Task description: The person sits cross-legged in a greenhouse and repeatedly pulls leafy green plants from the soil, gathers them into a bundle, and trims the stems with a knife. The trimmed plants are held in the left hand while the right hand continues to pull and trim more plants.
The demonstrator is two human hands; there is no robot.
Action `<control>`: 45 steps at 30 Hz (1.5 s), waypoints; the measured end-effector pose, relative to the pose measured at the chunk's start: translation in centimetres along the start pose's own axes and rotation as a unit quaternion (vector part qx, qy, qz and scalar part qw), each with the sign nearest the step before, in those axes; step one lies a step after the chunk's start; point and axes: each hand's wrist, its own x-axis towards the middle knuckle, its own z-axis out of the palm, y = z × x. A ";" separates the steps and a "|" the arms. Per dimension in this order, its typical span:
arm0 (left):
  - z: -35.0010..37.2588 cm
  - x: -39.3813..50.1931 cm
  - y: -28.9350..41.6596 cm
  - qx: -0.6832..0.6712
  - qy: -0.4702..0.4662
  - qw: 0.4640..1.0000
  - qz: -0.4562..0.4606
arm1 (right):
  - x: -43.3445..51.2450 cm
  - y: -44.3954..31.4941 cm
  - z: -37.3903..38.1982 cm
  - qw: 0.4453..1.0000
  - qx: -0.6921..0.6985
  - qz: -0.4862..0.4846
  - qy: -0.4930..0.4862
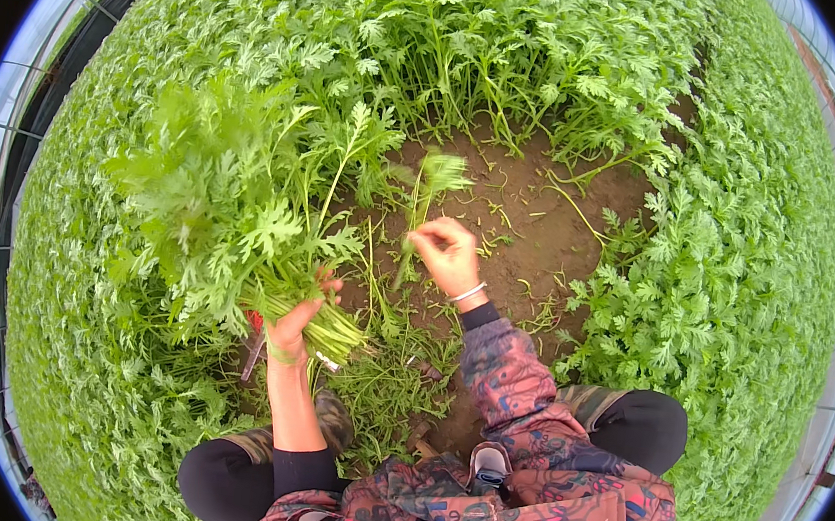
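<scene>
A thick bunch of leafy chrysanthemum greens (pixel 263 223) rests in my left hand (pixel 294 324), which is closed around its stems. The cut stem ends point right, and the leaves fan out to the upper left, partly blurred. To the right of the bunch, my right hand (pixel 448 252) pinches a single green sprig (pixel 433 179) between thumb and fingers. That sprig is blurred, above the bare soil (pixel 542 220). Something red (pixel 255 320) shows behind the left hand's bunch, mostly hidden, so I cannot tell what it is.
Dense standing greens (pixel 520 52) border the soil ahead, with more rows (pixel 716 289) on the right. Loose trimmed leaves and stems (pixel 398 379) litter the ground between my legs. Curved greenhouse walls (pixel 0 168) run along the outer edges of the view.
</scene>
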 end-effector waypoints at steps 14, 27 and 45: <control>-4.6 -1.0 1.0 -0.123 -0.013 0.992 0.014 | 1.2 5.0 5.8 0.854 -0.424 -0.092 -0.288; -4.2 0.6 1.6 -0.050 0.048 0.998 0.013 | 8.5 15.6 15.1 0.767 -0.374 -0.162 -0.496; 6.8 -4.6 3.2 -0.277 -0.087 0.956 -0.038 | 2.0 -16.9 -13.4 0.902 -0.081 0.316 -0.282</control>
